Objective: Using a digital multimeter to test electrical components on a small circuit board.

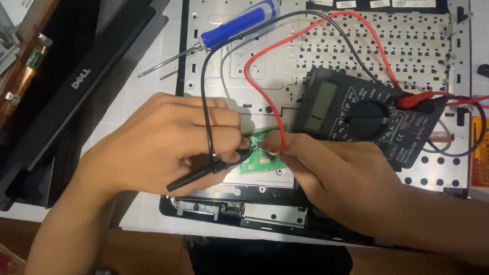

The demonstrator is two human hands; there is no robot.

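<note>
Green circuit board (260, 153) probed; multimeter (364, 114), screwdriver (224, 35) near.

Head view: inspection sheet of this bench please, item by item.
Surface: white sheet over a wooden bench edge, partly covered by parts.
Job's things: small green circuit board on an opened laptop chassis; black probe and red probe tip both at the board; black multimeter lying on the chassis, display blank.
Clutter: blue-handled screwdriver on the chassis; black laptop lid at the side.
Grippers: left hand pinches the black probe; right hand holds the red probe, mostly hidden by the fingers.
Cables: red lead and black lead loop over the chassis to the meter.
Surroundings: orange thing at the frame edge, kind unclear.
</note>
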